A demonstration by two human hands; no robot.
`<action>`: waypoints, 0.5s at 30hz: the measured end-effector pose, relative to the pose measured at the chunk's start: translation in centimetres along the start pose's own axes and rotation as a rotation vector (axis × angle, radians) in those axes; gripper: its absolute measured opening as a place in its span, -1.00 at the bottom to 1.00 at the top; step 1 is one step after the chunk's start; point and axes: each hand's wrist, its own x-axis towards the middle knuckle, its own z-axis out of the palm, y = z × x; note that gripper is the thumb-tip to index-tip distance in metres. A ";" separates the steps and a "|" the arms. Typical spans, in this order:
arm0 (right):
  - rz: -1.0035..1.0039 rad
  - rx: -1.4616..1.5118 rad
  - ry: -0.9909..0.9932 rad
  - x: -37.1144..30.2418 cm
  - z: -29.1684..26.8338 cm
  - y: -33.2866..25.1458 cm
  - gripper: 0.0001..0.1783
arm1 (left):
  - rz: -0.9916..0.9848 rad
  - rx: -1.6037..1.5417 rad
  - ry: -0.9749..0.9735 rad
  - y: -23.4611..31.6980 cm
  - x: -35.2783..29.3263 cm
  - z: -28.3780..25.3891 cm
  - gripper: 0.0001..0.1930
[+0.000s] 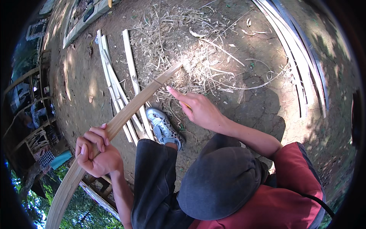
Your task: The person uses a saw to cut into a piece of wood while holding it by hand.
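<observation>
My left hand (100, 152) is closed around a long, pale bamboo strip (131, 107), fingers over its top and thumb along its side. The strip runs from the lower left edge up to a tip near the middle, tilted away from me. A dark line, like a node, crosses it near that far end. Beside the far part is my right hand (198, 108), index finger stretched toward the strip's edge, the other fingers curled. A small yellowish bit of something (186, 105) shows between those fingers; the rest of it is hidden in the hand.
Curly shavings (190, 49) cover the dirt beyond the strip. Several cut strips (114, 86) lie on the ground at left, beside my patterned shoe (163, 126). A bundle of long strips (297, 45) lies at the far right. Wooden framing (36, 103) stands at the left edge.
</observation>
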 end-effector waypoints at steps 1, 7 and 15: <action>0.009 0.001 -0.031 0.0 0.0 -0.1 -0.27 | 0.004 0.000 -0.016 0.0 0.0 -0.1 -0.69; 0.040 -0.085 0.102 0.7 2.2 3.1 -0.27 | -0.041 -0.059 0.006 -0.7 0.6 -1.6 -0.70; 0.215 0.130 0.177 -1.1 -0.3 3.6 -0.29 | -0.327 -0.262 -0.270 -1.7 3.9 -9.4 -0.80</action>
